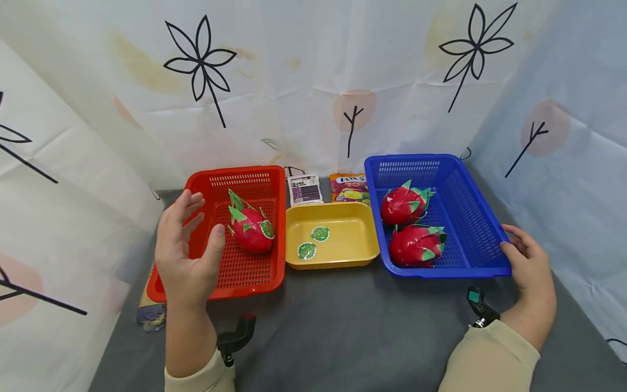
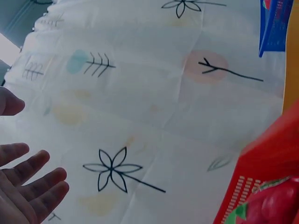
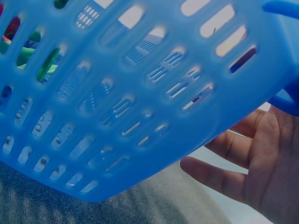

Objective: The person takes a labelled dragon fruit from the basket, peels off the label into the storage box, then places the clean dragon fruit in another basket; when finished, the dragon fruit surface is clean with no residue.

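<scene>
My left hand, raised with its fingers apart, holds nothing and hangs over the left side of the red basket. A dragon fruit with a round green sticker lies in that basket. My right hand is at the near right corner of the blue basket, fingertips right at its outer side; in the right wrist view the basket's edge partly hides the fingers. Two dragon fruits lie at the left of the blue basket.
A yellow tray between the baskets holds two round green stickers. Behind it are a Fox's candy packet and a white-and-purple packet. Another packet pokes out beside the red basket. Patterned cloth encloses the grey table.
</scene>
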A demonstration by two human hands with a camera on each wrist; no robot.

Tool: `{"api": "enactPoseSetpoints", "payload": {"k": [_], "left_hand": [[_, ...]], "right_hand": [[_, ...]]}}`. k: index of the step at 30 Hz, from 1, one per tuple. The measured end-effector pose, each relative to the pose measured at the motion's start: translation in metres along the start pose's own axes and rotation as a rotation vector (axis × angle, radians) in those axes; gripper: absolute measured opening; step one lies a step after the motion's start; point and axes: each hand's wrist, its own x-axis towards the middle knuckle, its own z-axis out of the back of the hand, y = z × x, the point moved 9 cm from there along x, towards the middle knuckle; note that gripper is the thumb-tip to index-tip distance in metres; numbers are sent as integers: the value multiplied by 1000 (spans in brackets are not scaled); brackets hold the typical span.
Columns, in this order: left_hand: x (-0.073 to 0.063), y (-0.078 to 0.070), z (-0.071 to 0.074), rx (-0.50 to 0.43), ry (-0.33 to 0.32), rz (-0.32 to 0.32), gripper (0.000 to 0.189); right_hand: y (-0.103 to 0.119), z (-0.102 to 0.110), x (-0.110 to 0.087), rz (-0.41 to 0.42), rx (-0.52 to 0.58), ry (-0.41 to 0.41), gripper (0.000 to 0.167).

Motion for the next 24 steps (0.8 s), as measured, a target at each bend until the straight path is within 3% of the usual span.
{"api": "enactPoseSetpoints", "payload": {"k": [5,16,19,24], "left_hand": [[-8,9,29,-27,-115,7,53],[-24,32,79,60,-215,115,50],[-26,49,96,84,-251,142,47],[-36,88,119,188,-264,279,45]], "right_hand": [[1,2,-1,15,-2,1,39],[0,1,0,-9,-26,-5,39],[-2,1,0,-24,-33,-5,39],[-1,1,1,-19,-37,-12,39]]}}
